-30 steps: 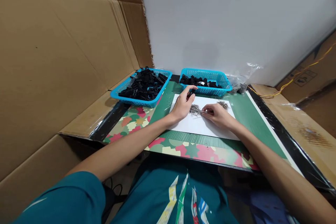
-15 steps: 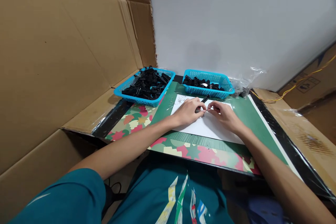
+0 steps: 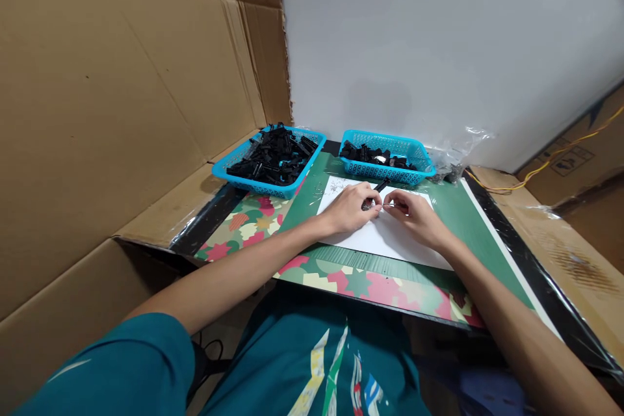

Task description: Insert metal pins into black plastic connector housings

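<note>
Over the white sheet (image 3: 336,238), my left hand (image 3: 351,208) is closed, thumb and index fingertip meeting in a pinch; what lies between them is too small to tell. Under its curled fingers shows a grey, grainy cluster of small metal bits (image 3: 368,204). My right hand (image 3: 414,213) pinches a thin metal rod (image 3: 390,205) that points left toward my left fingertips. Just beyond both hands, a black plastic piece (image 3: 383,184) lies slanted; its near end is hidden by my left fingers.
Tiny metal pins (image 3: 336,187) are scattered on the sheet's far left corner. A blue basket (image 3: 292,190) heaped with black parts stands at left, another blue basket (image 3: 409,175) behind the sheet. Clear plastic bags (image 3: 455,169) sit right of it. Cardboard (image 3: 146,78) walls the left side.
The right fingertips have shifted slightly left, closer to my left fingertips, and the thin rod shows more plainly. The left hand has hardly moved.
</note>
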Available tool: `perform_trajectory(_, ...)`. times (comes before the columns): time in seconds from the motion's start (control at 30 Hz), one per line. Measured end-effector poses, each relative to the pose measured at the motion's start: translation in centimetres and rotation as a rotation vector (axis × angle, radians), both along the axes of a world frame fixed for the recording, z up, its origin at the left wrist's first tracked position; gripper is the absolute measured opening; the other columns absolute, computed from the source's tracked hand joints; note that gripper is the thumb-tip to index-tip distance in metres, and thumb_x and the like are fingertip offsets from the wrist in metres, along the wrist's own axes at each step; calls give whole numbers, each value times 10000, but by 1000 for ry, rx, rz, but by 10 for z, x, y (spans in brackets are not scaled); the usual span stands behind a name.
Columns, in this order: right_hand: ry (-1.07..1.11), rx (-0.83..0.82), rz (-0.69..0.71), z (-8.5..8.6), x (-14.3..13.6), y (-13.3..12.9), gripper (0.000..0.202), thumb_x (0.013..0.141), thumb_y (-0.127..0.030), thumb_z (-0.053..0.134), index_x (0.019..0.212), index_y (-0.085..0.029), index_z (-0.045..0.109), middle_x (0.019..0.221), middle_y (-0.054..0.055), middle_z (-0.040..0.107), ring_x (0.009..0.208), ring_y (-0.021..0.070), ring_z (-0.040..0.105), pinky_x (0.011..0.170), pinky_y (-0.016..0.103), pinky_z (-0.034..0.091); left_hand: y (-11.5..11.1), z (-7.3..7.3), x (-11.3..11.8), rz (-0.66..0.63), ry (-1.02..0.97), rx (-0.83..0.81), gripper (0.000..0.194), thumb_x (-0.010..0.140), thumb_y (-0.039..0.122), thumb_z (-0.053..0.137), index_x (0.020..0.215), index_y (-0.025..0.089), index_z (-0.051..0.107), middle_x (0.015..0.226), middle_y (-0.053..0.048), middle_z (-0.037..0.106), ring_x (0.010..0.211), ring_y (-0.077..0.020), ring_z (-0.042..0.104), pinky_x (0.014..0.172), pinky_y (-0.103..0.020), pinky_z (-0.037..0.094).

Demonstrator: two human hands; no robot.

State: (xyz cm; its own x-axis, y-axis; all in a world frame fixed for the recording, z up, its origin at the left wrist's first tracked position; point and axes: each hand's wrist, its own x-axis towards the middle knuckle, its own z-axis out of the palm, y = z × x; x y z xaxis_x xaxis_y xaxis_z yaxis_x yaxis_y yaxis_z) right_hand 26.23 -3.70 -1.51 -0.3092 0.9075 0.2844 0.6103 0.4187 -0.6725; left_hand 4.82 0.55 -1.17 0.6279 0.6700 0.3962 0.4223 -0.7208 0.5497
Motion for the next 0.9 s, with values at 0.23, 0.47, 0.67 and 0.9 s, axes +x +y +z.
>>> perform_trajectory(0.23, 177, -142, 35, 8, -1, -2, 311, 968, -507, 610, 922, -208, 681, 775, 35, 646, 664, 182, 512, 594, 305, 337, 1, 4, 2, 42, -61, -82, 146, 956, 244, 618, 907, 186, 743, 918, -43, 679, 838, -173, 643, 792, -333, 514)
perform_trajectory(0.47, 270, -174, 25, 6, 1, 1, 364, 931, -567, 662, 912, -205, 692, 750, 24, 630, 624, 163, 472, 571, 298, 287, 0, 7, 3, 43, -99, -138, 147, 951, 259, 632, 903, 181, 747, 900, -48, 685, 813, -171, 639, 776, -333, 516)
perform_trajectory(0.67, 338, -213, -21, 5, 3, 1, 340, 902, -541, 689, 926, -201, 687, 702, 6, 592, 608, 154, 427, 580, 301, 268, 1, 7, 3, -2, -128, -225, 164, 956, 254, 620, 889, 173, 746, 893, -42, 706, 804, -168, 623, 749, -317, 484)
perform_trajectory(0.9, 252, -50, -88, 9, 4, -3, 287, 921, -469, 684, 885, -187, 725, 619, -39, 366, 585, 139, 294, 575, 328, 195, 2, 9, 0, -24, -86, -199, 311, 1022, 194, 456, 1039, 160, 764, 1004, -61, 682, 979, -211, 649, 916, -347, 491)
